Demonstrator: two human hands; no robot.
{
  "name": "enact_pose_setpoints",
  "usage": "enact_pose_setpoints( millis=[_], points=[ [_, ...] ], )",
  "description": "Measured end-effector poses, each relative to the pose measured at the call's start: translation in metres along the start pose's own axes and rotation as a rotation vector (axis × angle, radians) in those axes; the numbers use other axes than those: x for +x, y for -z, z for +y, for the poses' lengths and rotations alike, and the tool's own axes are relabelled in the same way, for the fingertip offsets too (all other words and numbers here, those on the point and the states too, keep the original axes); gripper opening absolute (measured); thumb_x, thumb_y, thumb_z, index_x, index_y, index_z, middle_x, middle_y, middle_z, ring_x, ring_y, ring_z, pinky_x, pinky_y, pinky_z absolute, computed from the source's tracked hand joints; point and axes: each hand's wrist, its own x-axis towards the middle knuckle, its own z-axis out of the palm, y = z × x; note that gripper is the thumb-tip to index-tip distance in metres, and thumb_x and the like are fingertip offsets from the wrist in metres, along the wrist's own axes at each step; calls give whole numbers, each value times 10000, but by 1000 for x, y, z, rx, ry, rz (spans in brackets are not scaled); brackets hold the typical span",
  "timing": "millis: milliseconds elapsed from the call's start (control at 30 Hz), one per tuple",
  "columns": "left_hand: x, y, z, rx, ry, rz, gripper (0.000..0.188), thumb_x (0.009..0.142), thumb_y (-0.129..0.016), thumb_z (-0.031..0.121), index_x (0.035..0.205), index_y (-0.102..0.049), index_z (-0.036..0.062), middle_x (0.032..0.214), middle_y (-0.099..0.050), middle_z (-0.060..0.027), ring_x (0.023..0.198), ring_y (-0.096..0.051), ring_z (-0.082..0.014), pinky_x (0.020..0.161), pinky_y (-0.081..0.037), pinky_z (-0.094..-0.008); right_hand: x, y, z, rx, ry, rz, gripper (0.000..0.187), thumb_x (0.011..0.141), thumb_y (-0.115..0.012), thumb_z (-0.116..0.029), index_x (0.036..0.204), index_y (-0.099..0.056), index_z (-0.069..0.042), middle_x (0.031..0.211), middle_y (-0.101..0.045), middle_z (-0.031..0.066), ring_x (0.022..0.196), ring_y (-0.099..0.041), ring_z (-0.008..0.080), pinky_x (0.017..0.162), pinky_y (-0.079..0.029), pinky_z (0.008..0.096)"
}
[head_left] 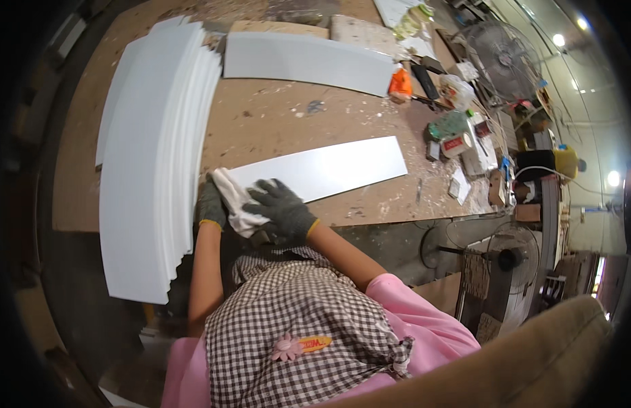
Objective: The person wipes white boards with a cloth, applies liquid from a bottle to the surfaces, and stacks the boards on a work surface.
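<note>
A narrow white panel (336, 166) lies on the worktable in front of me, its near-left end beneath a crumpled white cloth (235, 202). My right hand (283, 209), in a dark grey glove with a yellow cuff, rests across the cloth and the panel's near edge, fingers spread. At the panel's left end, my left hand (212, 204), gloved alike, closes on the cloth's left side; its fingertips are partly hidden. Just left of that hand rises a tall stack of white panels (148, 156), fanned at their edges and overhanging the table's front edge.
Another white panel (305, 61) lies at the back of the brown, paint-spotted table (274, 115). Along its right side are an orange packet (400, 84), a green bottle (446, 125), a white-and-red container (456, 144) and clutter. A large fan (502, 61) stands beyond.
</note>
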Motion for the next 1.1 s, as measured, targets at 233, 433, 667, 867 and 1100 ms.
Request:
enact_pose_setpoints(
  millis=[233, 433, 667, 867, 1100],
  points=[
    [0, -4, 4, 240, 86, 194, 577, 901, -513, 525, 1178, -610, 29, 1119, -638, -121, 1003, -603, -217, 852, -499, -370, -225, 75, 218, -583, -669, 379, 456, 904, -539, -381, 1196, -598, -36, 1237, -564, 240, 1156, -522, 367, 1019, -364, 460],
    [-66, -64, 6, 758, -387, 337, 637, 948, -413, 527, 1167, -598, -42, 1154, -628, -220, 1043, -604, -304, 888, -471, -408, -125, 135, 181, 74, -937, 511, 393, 868, -609, -406, 953, -675, -28, 859, -682, 185, 788, -653, 342, 743, -506, 414],
    [-108, -63, 25, 805, -1430, 421, 270, 934, -562, 258, 1012, -649, 15, 859, -675, -198, 739, -635, -331, 700, -499, -402, 53, 146, -1, 39, -50, 437, 369, 765, -677, -432, 863, -631, -79, 889, -611, 129, 820, -587, 310, 777, -452, 430],
    [-153, -117, 51, 828, -1117, 602, 342, 963, -505, 268, 861, -636, -31, 720, -632, -178, 660, -589, -276, 644, -476, -396, -67, 152, 133, -128, -163, 821, 254, 736, -675, -286, 867, -601, -81, 860, -594, 131, 839, -589, 314, 803, -453, 442],
    [-160, -122, 57, 806, -1254, 530, 414, 977, -469, 292, 861, -624, -74, 714, -630, -175, 623, -543, -256, 626, -463, -391, -223, 135, 268, -104, -1072, 1030, 367, 965, -488, -293, 1138, -560, 22, 1098, -578, 221, 997, -559, 385, 909, -440, 429]
  ],
)
